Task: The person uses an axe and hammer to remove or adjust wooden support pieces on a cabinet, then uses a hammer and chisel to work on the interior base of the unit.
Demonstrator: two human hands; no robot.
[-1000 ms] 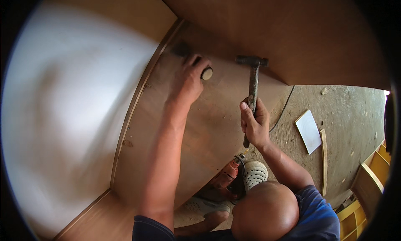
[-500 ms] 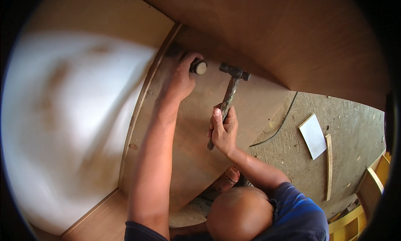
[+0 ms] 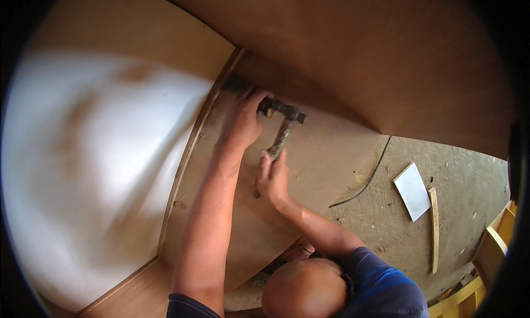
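My left hand [image 3: 243, 119] is closed around a round-ended tool handle [image 3: 269, 113], its pale butt and dark collar facing right; its working end is hidden. My right hand [image 3: 273, 179] grips the worn shaft of a hammer [image 3: 284, 131]. The hammer's dark metal head is up against or just in front of the handle's butt; blur keeps me from telling if they touch. Both hands are over a brown wooden panel [image 3: 265, 218], close to the raised strip [image 3: 190, 136] along its left side.
A large brown board [image 3: 386, 53] slants across the top right. A white sheet-like panel [image 3: 132, 169] fills the left. On the concrete floor at right lie a cable [image 3: 369, 183], a white rectangular piece [image 3: 413, 192] and a thin wooden strip [image 3: 434, 230]. Yellow framing [image 3: 469, 296] stands lower right.
The hammer and my right hand have moved left, bringing the hammer head to the butt of the handle. My left hand still grips the handle and appears slightly lower in the picture.
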